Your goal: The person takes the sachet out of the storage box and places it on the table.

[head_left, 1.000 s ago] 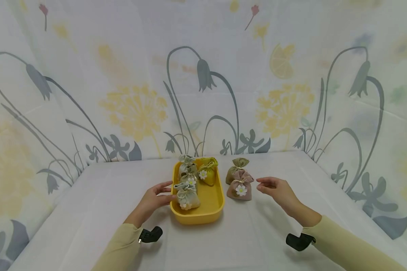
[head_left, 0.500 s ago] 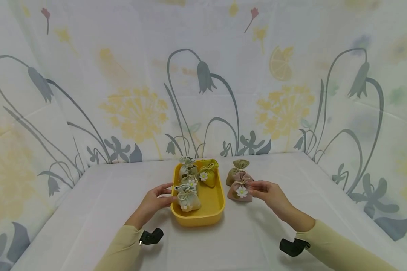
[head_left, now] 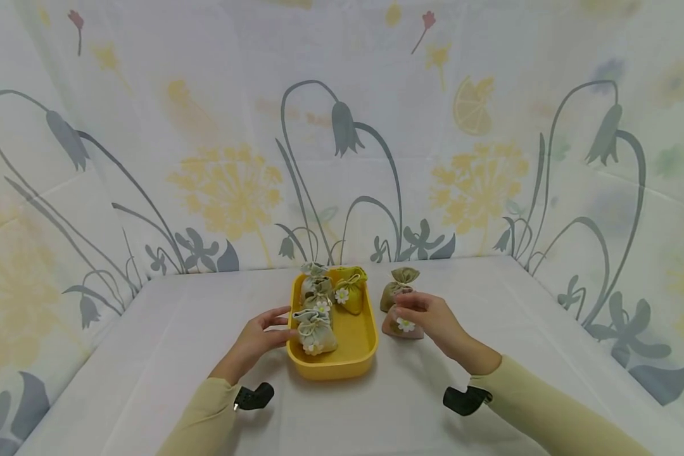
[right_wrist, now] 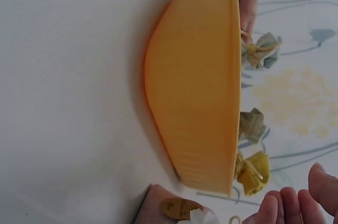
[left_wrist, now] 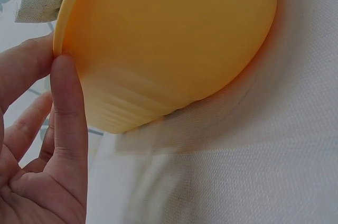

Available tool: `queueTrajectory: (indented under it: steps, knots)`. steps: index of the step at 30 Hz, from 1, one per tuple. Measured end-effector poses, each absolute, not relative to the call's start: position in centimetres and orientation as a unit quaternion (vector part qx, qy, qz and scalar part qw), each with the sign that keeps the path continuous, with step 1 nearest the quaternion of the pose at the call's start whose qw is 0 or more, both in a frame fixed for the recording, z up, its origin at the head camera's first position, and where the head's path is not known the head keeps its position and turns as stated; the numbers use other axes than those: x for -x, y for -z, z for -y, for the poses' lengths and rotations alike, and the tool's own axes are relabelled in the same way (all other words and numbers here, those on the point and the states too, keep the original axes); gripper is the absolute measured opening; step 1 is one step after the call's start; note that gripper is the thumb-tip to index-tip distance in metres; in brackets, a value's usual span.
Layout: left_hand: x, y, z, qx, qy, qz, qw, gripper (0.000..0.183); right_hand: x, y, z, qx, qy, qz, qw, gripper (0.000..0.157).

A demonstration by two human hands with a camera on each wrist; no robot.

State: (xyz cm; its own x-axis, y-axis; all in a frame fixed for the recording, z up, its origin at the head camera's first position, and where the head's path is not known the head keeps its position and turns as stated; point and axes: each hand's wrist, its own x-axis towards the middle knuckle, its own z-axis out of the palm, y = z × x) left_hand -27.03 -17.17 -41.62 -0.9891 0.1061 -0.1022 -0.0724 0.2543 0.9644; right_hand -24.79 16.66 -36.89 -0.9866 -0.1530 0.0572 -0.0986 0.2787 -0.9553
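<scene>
On the left, my left hand pinches the near-left rim of a yellow plastic tub. In the left wrist view the thumb presses the outer wall, with a finger behind the rim. Right of the tub, my right hand holds the gathered top of a dusty-pink drawstring pouch with a white flower. The pouch stands on the table, its top hidden by the fingers. Behind it stands an olive-brown drawstring pouch. In the right wrist view the curled right fingers appear beside the pink pouch's cord.
Inside the tub several pouches stand: a pale one in front, a brownish one, a pale one at the back left, and a yellow-green one at the back right. A floral cloth hangs behind the white table.
My right hand has moved left from beside the pink pouch to over its top and taken hold there. The left hand stays on the tub, which has not moved.
</scene>
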Motion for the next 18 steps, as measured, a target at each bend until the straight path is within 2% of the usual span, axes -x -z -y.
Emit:
queueTrajectory:
  steps: [18]
  knots:
    - [27.1,41.6,17.2,-0.008,-0.607,-0.791,0.073,0.063,27.1,35.5,-13.1,0.053,0.604,-0.795,0.029,0.032]
